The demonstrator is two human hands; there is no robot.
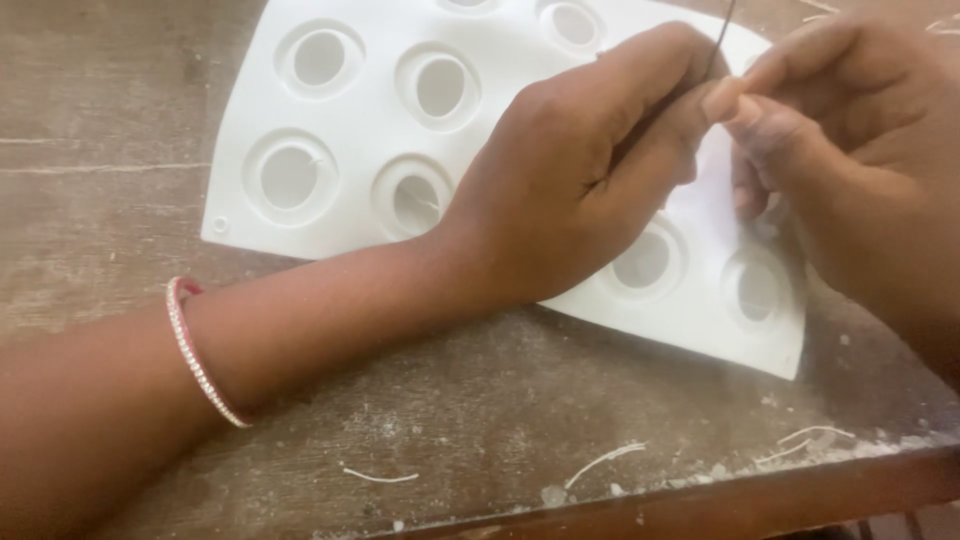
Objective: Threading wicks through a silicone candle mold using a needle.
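Your left hand [575,175] lies over the middle of a white moulded tray [350,215] with round cup-shaped wells, palm down, fingers curled in. Its thumb and forefinger are pressed together on a thin dark wire or needle [722,35] that rises from the pinch toward the top edge of view. Your right hand [850,150] sits just beside it, touching at the fingertips; its thumb and forefinger meet the same pinch point, closed on something pale and very fine (too small to tell what).

The tray lies flat under both hands on a worn wooden table [110,110]. Four wells show clear to the left of your left hand, two more show near its knuckles at the top edge, and two lie below your right hand, near the tray's lower right corner.

A thin beaded bangle [200,350] circles your left forearm, well back from the wrist. Nearer to you than the hands, pale trimmed strands [605,460] and white crumbs lie scattered along the table's front edge.
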